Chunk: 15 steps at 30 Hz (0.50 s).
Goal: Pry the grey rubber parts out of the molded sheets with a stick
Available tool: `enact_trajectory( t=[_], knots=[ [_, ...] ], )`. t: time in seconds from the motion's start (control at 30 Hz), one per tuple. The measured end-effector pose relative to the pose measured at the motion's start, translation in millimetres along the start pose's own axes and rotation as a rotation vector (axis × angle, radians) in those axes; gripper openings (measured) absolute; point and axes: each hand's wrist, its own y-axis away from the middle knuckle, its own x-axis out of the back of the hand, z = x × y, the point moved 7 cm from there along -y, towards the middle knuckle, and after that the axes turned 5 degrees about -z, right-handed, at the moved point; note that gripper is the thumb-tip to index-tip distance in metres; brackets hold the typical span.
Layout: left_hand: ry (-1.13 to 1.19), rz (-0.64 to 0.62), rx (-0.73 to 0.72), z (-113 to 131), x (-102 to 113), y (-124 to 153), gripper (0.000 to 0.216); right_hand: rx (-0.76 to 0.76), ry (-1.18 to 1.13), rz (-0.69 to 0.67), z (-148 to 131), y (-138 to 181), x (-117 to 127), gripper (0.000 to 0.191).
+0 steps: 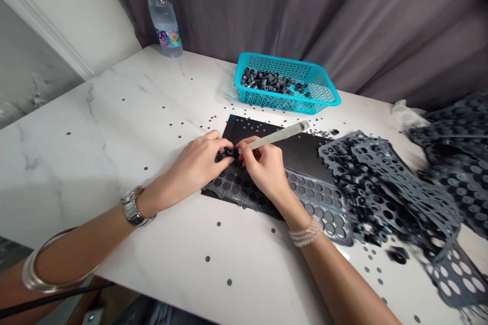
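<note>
My left hand (198, 160) pinches a small black ring-shaped part (229, 152) between thumb and fingers. My right hand (265, 165) is closed around a pale, pen-like stick tool (282, 134), its far end pointing up to the right and its near tip at the black part. Beneath both hands lies a grey rubber sheet with rows of round cells (310, 193), on top of a flat black board (297, 155). The fingers hide part of the ring and the tool's tip.
A turquoise basket (290, 103) holding many small black parts stands at the back. To the right lie loose black parts (362, 188) and piled perforated rubber sheets (407, 177). Small dark discs (218, 224) are scattered over the white table (114, 152). A water bottle (163, 15) stands back left.
</note>
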Motion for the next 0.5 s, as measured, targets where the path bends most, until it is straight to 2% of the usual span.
enact_trajectory(
  t=[0.27, 0.4, 0.5],
  knots=[
    [-0.088, -0.030, -0.002, -3, -5, -6, 0.017, 0.030, 0.052, -0.003, -2, 0, -1, 0.026],
    [-0.019, 0.003, -0.025, 0, -3, -4, 0.012, 0.044, 0.111, -0.006, -6, 0, -3, 0.025],
    [0.023, -0.009, -0.081, 8, -4, 3, 0.018, 0.053, 0.157, 0.026, -11, 0, -3, 0.023]
  ],
)
